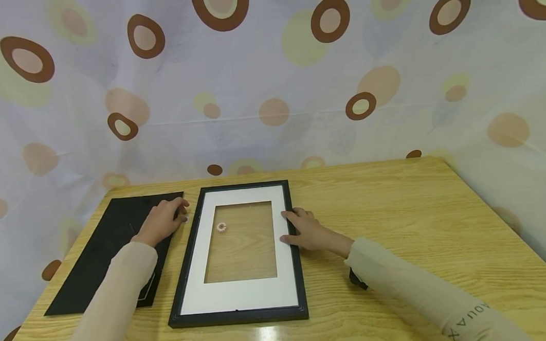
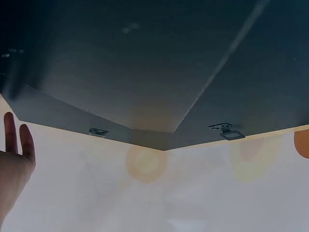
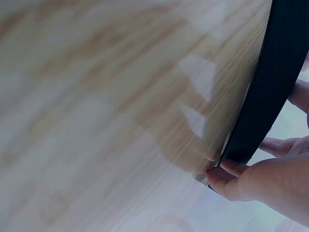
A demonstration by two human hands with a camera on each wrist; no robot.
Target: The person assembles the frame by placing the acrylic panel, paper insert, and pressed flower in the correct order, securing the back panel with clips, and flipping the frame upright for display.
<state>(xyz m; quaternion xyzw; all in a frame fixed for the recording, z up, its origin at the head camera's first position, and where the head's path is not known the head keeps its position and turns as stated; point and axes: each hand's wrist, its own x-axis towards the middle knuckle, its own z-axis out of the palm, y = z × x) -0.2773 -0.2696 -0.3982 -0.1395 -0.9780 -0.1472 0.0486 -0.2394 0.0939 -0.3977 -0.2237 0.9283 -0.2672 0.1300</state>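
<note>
A black picture frame (image 1: 239,319) with a white mat (image 1: 238,297) lies on the table, wood grain showing through its window. Inside that window sits a small pink-and-white ring (image 1: 221,227). My right hand (image 1: 308,233) grips the frame's right side, two fingertips over the mat and other fingers along the outer edge. My left hand (image 1: 162,220) is over the right edge of a black backing board (image 1: 105,241), fingers loosely bent. A tiny pale thing (image 1: 185,219) shows at its fingertips. In the left wrist view, the board carries a metal hanger (image 2: 227,131).
The wooden table (image 1: 395,205) extends right of the frame. Behind it hangs a pale curtain (image 1: 249,74) patterned with circles. A small dark object (image 1: 358,279) shows under the right sleeve. Between board and frame runs a narrow strip of table.
</note>
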